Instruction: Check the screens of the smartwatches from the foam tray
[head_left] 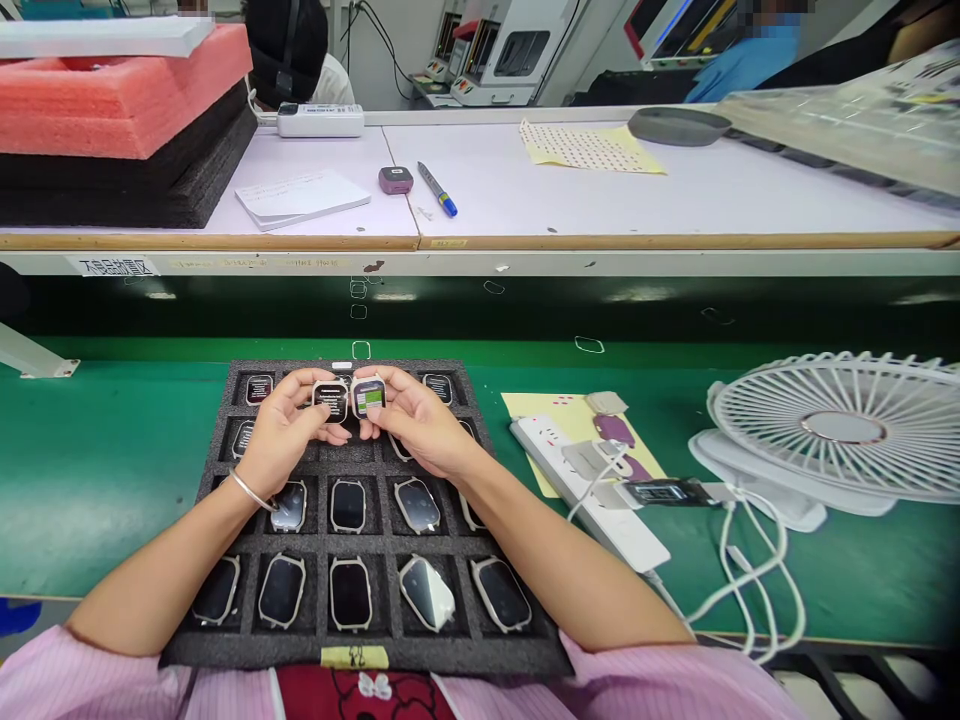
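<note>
My left hand [281, 430] holds a small smartwatch body with a dark lit screen [331, 400] above a black foam tray [517, 640]. Beside it my right hand [416, 420] grips a second watch body [369, 396] whose screen glows green and white. The two devices nearly touch, side by side over the tray's far rows. Several more watch bodies lie in the tray's pockets, such as one [349, 592] in the near row with a dark screen. A metal bangle [250, 491] circles my left wrist.
A white power strip [600, 505] with plugged cables lies right of the tray on the green mat. A white desk fan [840, 430] stands at the far right. On the raised shelf behind are a pen [438, 189], a notepad [301, 197] and foam sheets [120, 120].
</note>
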